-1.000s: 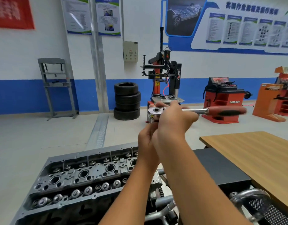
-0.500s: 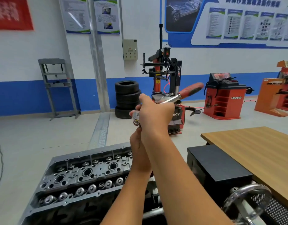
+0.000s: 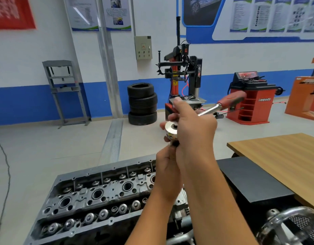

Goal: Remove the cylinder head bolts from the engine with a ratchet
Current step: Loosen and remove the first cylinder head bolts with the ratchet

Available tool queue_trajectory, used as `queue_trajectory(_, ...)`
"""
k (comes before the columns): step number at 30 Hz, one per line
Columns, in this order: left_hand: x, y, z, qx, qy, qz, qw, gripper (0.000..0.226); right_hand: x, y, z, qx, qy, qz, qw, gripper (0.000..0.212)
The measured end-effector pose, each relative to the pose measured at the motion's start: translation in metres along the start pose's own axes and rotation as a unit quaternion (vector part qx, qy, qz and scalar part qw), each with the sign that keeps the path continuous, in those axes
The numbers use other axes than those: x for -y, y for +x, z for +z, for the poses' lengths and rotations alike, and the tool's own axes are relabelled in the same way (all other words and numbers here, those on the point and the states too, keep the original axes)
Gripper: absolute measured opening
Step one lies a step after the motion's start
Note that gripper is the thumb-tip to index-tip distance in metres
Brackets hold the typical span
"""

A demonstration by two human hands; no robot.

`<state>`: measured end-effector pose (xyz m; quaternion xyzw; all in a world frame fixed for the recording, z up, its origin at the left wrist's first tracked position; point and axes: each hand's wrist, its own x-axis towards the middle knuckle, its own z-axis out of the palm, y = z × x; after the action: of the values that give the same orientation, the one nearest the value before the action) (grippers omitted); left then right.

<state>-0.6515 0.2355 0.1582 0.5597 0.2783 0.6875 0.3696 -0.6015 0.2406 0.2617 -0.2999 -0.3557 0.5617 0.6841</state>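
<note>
Two hands hold a ratchet (image 3: 172, 130) up in the air, above the right end of the engine (image 3: 92, 197). Fingers of the right hand (image 3: 195, 131) wrap around its round silver head, and the red handle sticks out to the right. Just below, the left hand (image 3: 167, 171) grips the dark part under the head. Behind them stands a stack of tires (image 3: 142, 103), and a wooden table (image 3: 285, 156) is at the right.

The red wheel balancer (image 3: 251, 101) has the white word "Lanpody" on its front. Left of it, the tire changer (image 3: 185, 76) has "power" running down its black post. The wall posters and red banner are too blurry to read.
</note>
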Motion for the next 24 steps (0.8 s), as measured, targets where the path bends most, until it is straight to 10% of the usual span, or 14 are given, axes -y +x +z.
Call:
queue_trajectory(7, 0.002, 0.007, 0.002, 0.040, 0.014, -0.052, 0.998, 0.042, 0.033, 0.026, -0.015, 0.223, -0.089, 0.182, 0.953, 0.015)
queue_trajectory(15, 0.005, -0.002, 0.011, -0.024, 0.036, -0.040, 0.998, 0.044, 0.007, 0.011, -0.015, -0.019, 0.013, -0.002, 1.000, 0.050)
queue_trajectory(20, 0.000, 0.001, 0.000, 0.022, 0.056, -0.057, 0.997, 0.041, 0.034, 0.028, -0.018, 0.270, -0.102, 0.193, 0.938, 0.017)
queue_trajectory(24, 0.005, -0.008, -0.004, 0.004, 0.030, -0.029, 0.999, 0.048, 0.022, 0.014, -0.012, 0.256, -0.078, 0.160, 0.950, 0.028)
